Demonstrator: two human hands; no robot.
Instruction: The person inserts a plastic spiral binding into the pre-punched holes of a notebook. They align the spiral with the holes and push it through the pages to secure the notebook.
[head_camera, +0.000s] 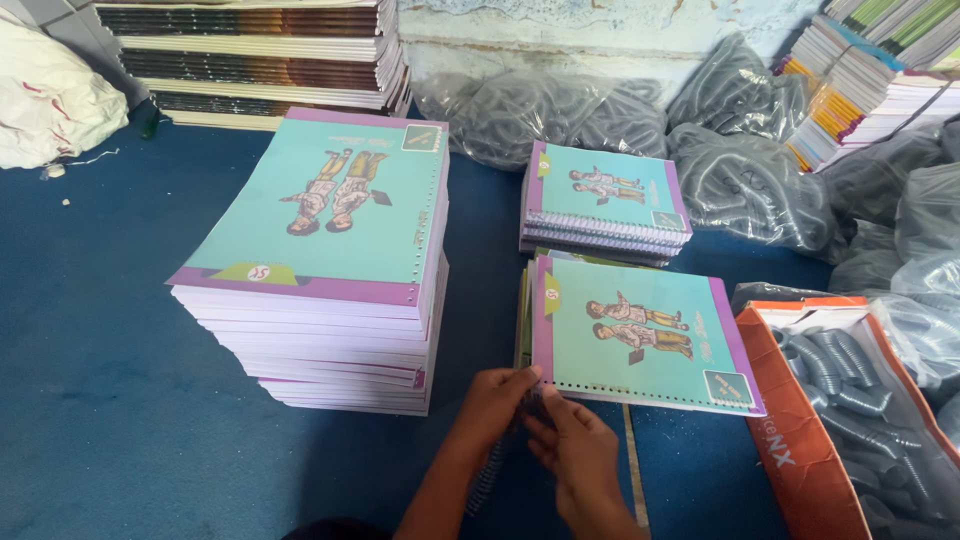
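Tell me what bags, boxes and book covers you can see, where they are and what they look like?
Orange box: lower right, open, holds grey coils.
Clear plastic bags: back and right, lumpy, full of grey coils.
White sack: top left, crumpled.
Tall notebook stack: left of centre, teal cover, purple edges, two cartoon figures.
Small bound stack: centre back, same cover.
Notebook: by the left hand and right hand, same cover.

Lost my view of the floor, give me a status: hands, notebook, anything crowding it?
Left hand and right hand both pinching the spiral coil at the notebook corner. Notebook flat on blue floor. Tall unbound stack close left, coil box right.
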